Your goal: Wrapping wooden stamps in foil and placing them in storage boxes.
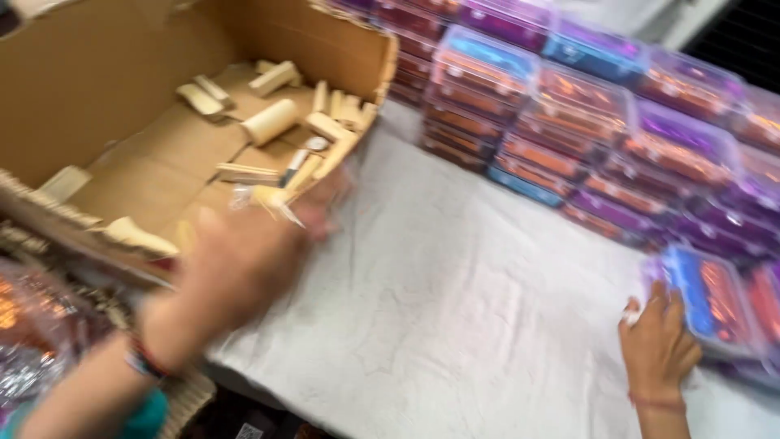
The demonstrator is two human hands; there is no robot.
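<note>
My left hand (244, 252) is blurred with motion at the torn front edge of a big cardboard box (122, 73). Its fingers seem closed around small pale wooden pieces (272, 199) and a bit of clear wrap. Inside the box lie several more wooden blocks and a wooden cylinder (270, 122). My right hand (658, 341) rests at the lower right on the white cloth, fingers touching the edge of a clear plastic box with blue and orange contents (711, 301).
Stacks of clear-lidded boxes with purple, orange and blue contents (569, 122) fill the back right. A wrinkled white cloth (455, 309) covers the table. Shiny plastic packets (32, 333) lie at the lower left.
</note>
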